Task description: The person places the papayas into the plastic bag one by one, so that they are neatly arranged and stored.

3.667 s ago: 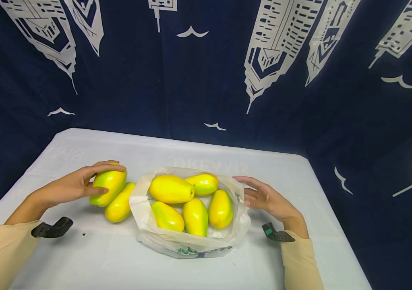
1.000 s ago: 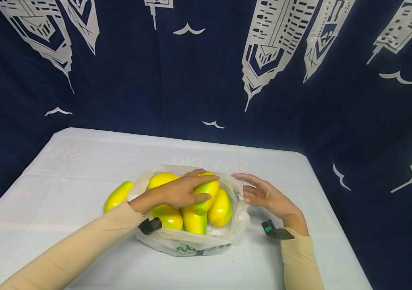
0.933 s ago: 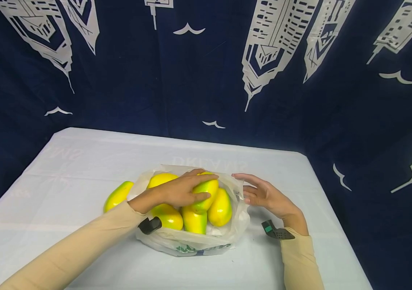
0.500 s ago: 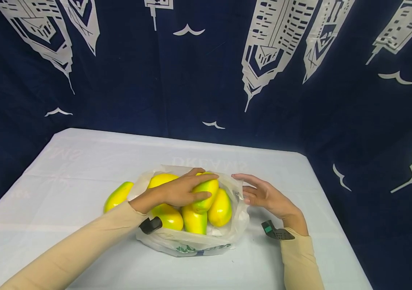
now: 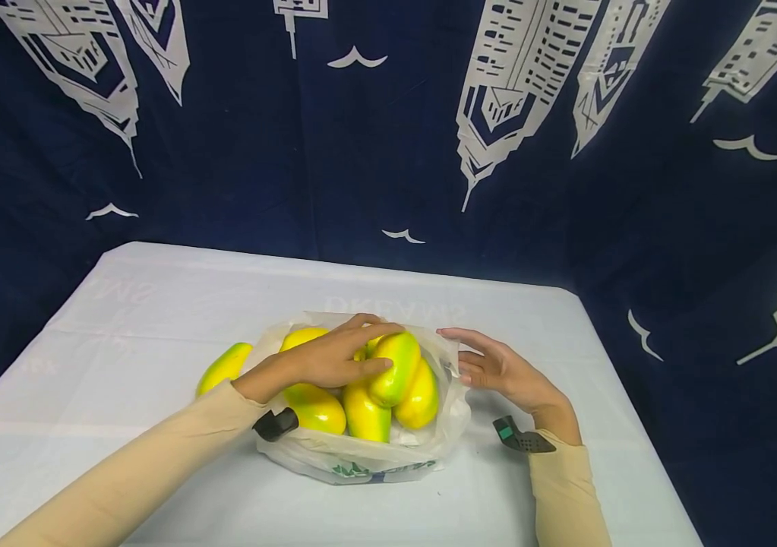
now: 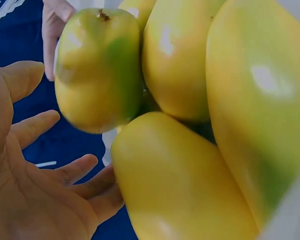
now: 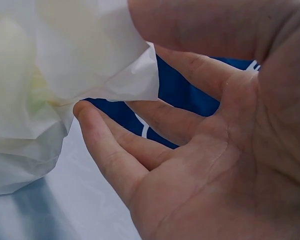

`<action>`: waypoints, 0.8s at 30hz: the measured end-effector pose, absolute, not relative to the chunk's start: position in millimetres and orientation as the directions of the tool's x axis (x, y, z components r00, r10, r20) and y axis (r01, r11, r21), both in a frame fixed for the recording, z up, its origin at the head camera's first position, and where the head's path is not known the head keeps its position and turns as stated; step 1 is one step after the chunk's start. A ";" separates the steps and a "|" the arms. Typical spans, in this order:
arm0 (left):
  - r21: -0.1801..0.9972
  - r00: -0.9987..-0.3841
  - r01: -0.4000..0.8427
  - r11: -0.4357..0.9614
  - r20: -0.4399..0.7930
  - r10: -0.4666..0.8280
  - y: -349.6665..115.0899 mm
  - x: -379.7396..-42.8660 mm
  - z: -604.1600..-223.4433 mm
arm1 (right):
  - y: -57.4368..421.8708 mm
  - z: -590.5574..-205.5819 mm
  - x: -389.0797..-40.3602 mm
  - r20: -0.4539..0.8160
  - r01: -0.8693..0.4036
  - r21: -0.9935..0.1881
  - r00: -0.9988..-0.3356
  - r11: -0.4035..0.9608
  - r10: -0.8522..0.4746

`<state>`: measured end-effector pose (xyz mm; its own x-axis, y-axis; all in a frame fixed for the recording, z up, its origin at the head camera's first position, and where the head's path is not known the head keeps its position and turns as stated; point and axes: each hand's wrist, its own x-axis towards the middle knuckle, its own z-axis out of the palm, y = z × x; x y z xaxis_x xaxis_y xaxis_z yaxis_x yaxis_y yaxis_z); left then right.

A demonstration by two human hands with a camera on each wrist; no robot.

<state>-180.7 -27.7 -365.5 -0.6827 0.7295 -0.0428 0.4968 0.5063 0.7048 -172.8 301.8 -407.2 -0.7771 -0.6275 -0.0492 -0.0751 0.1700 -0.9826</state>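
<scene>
In the head view my left hand [image 5: 333, 358] is over the white plastic bag [image 5: 313, 456], beside a yellow-green mango [image 5: 398, 368] lying on top of the others. The left wrist view shows the fingers [image 6: 32, 129] spread, with a gap between them and that mango [image 6: 97, 75]. Several more mangoes, such as one in front [image 5: 320, 410], fill the bag and are partly covered by my left hand. My right hand [image 5: 507, 372] holds the bag's right rim, which runs between thumb and fingers in the right wrist view.
One more mango [image 5: 224, 368] lies on the white tablecloth [image 5: 156, 304] just left of the bag, partly hidden behind its rim. Behind the table hangs a dark blue curtain [image 5: 238, 152] with white building prints.
The left hand carried a mango from the left of the bag into it, then let it go and drew slightly back to the left. The right hand stays at the rim.
</scene>
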 end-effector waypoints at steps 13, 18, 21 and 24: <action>0.729 -0.765 0.481 0.487 0.077 0.640 -77.8 -178.6 -338.8 | 301.1 -407.6 -172.0 -0.074 -0.072 -0.974 -0.797 0.216 -0.599; 0.731 -0.810 0.444 0.518 0.081 0.581 -106.4 -175.3 -332.2 | 300.6 -407.7 -172.2 -0.077 -0.073 -0.972 -0.796 0.222 -0.600; 0.727 -0.829 0.428 0.536 0.079 0.554 -124.6 -174.6 -329.7 | 300.8 -408.4 -172.7 -0.075 -0.072 -0.974 -0.794 0.215 -0.604; 0.731 -0.848 0.397 0.554 0.062 0.526 -143.4 -174.2 -327.4 | 301.1 -409.1 -173.0 -0.073 -0.072 -0.975 -0.795 0.212 -0.602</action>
<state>-174.2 -143.4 -327.4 -0.8484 0.5257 0.0625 0.3973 0.5543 0.7313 -173.0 301.1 -409.1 -0.7951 -0.6021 -0.0728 -0.0716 0.2124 -0.9746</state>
